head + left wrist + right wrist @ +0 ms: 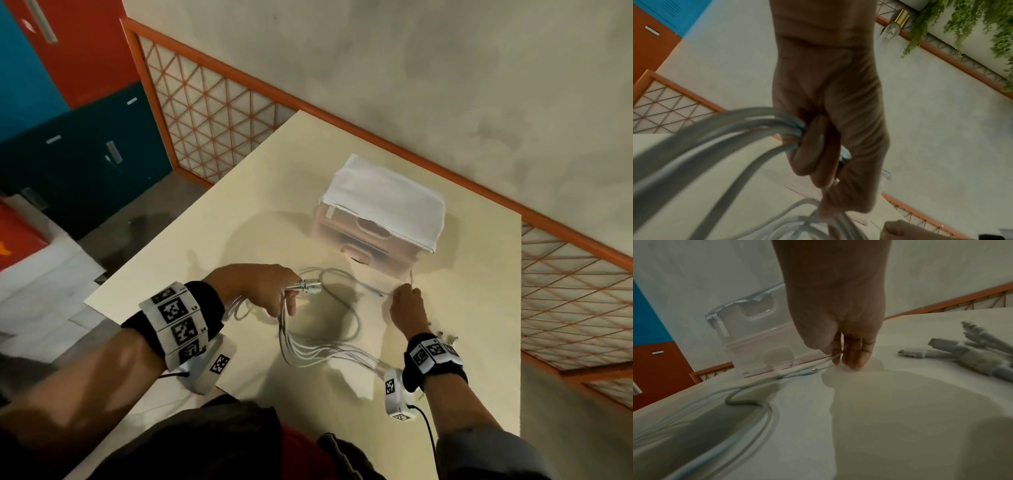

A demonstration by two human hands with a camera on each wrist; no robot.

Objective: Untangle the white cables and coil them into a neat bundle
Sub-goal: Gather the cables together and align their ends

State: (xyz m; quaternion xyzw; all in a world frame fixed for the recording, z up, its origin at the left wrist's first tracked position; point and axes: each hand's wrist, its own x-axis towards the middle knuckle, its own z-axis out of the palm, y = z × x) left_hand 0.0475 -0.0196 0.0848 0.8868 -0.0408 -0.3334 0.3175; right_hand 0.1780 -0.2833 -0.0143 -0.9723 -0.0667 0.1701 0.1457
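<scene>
Several white cables (322, 349) lie looped on the cream table (219, 219). My left hand (291, 296) grips a bunch of them, with plug ends (310, 287) sticking out past the fingers. The left wrist view shows the fingers (812, 146) curled round the strands (748, 126). My right hand (399, 295) is low over the table to the right and pinches one thin cable end. In the right wrist view the thumb and fingers (853, 352) hold that thin cable (824, 358) beside a small plug (807, 370).
A clear plastic box (363, 240) covered by a white cloth (387, 202) stands just beyond the cables. More plug ends (962, 352) lie by my right wrist. An orange lattice railing (565, 301) borders the table's far and right sides.
</scene>
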